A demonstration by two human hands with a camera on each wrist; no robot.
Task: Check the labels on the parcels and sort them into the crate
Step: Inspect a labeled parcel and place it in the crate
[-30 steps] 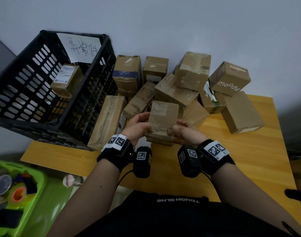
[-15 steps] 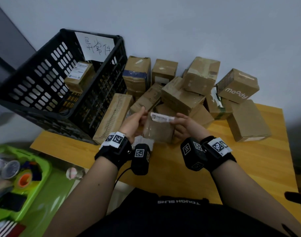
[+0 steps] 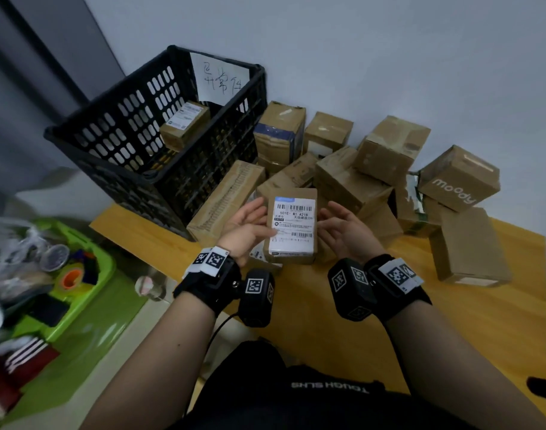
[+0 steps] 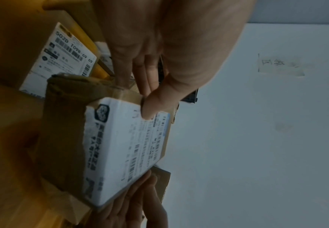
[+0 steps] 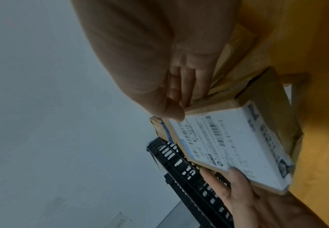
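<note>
I hold a small brown parcel [image 3: 291, 226] above the table's front edge, its white barcode label facing up at me. My left hand [image 3: 259, 218] grips its left side, thumb on the label [image 4: 150, 109] and fingers behind the box. My right hand [image 3: 330, 220] holds the right side, thumb [image 5: 172, 111] at the box's edge and fingers behind. Both wrist views show the parcel [image 4: 120, 146] [image 5: 234, 143] between the two hands. The black slotted crate [image 3: 116, 144] stands at the back left with a handwritten paper sign [image 3: 220, 77] and one labelled parcel [image 3: 184, 124] inside.
Several brown parcels [image 3: 386, 150] are piled against the wall on the yellow wooden table [image 3: 470, 321], one printed "moody" [image 3: 458, 178]. A long box [image 3: 225, 200] leans by the crate. A green bin [image 3: 88, 274] with tape rolls sits on the floor at left.
The parcel has been turned over between my hands, from plain brown side up, through standing on edge, to label side up. It now sits slightly higher and closer to me.
</note>
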